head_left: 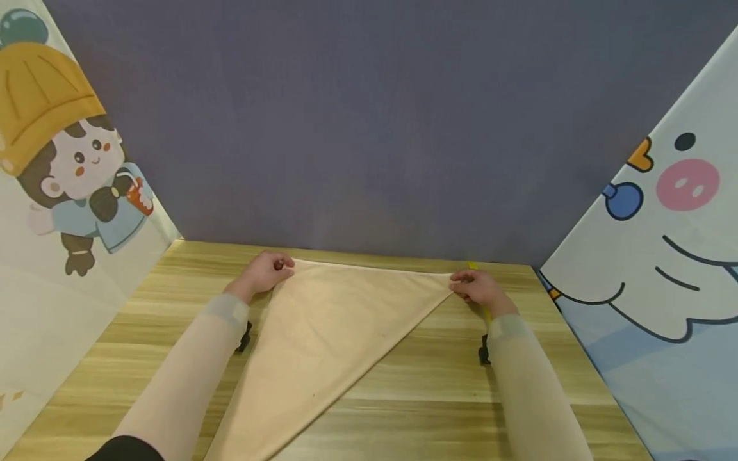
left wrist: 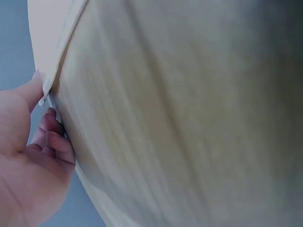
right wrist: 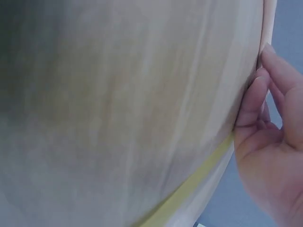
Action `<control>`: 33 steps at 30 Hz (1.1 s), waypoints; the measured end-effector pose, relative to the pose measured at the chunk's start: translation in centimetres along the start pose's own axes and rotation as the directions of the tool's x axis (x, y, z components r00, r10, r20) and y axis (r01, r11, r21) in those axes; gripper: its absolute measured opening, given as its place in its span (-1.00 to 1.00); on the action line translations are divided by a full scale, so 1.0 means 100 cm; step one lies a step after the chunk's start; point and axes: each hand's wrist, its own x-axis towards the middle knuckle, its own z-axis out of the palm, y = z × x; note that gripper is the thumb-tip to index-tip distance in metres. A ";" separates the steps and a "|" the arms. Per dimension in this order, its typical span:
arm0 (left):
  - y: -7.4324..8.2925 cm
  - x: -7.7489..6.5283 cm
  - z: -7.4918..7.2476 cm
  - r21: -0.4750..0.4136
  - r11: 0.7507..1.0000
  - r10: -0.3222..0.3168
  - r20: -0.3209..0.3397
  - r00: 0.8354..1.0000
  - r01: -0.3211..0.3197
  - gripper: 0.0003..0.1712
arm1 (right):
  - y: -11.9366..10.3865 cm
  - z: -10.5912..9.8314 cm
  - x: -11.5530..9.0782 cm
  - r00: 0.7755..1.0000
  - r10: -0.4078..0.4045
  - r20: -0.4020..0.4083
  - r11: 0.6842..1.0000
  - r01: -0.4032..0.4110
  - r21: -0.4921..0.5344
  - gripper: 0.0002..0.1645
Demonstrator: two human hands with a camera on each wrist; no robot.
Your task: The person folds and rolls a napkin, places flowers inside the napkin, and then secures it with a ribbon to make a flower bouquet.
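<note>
A pale peach cloth, folded into a triangle, lies on the wood-grain table with its straight top side near the back edge. My left hand pinches its upper left corner between thumb and fingers. At the upper right corner, the thumb and fingertips of my right hand grip the narrow point. The left wrist view shows the cloth's corner at the left thumb, with the other fingers curled below. In the right wrist view, a thin strip of cloth runs up from the right fingertips. The lower end leaves the head view.
The wood-grain table ends at a dark grey upright panel. Printed cartoon panels stand left and right. A yellow strip runs along the table beneath the right hand. Black wrist-camera pieces hang by the sleeves.
</note>
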 end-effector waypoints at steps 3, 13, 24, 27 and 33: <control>0.005 -0.003 -0.001 0.097 0.995 0.014 0.011 1.000 -0.015 -0.64 | -0.002 -0.001 0.000 1.000 0.005 -0.003 0.998 -0.005 -0.061 -0.50; 0.074 -0.054 0.016 0.210 0.916 0.297 0.213 0.931 -0.341 -0.24 | -0.045 0.009 -0.022 0.965 -0.230 0.122 0.916 0.257 -0.308 -0.37; 0.096 -0.138 0.042 0.143 0.898 0.251 0.611 0.751 -0.416 0.40 | -0.048 0.030 -0.046 0.957 -0.151 0.247 0.821 0.260 -0.507 -0.14; 0.093 -0.146 0.044 0.145 0.893 0.254 0.620 0.742 -0.426 0.49 | -0.046 0.030 -0.047 0.965 -0.104 0.239 0.834 0.216 -0.508 -0.06; 0.090 -0.152 0.050 0.143 0.884 0.276 0.606 0.746 -0.444 0.52 | -0.043 0.025 -0.042 0.965 -0.119 0.232 0.836 0.224 -0.501 0.01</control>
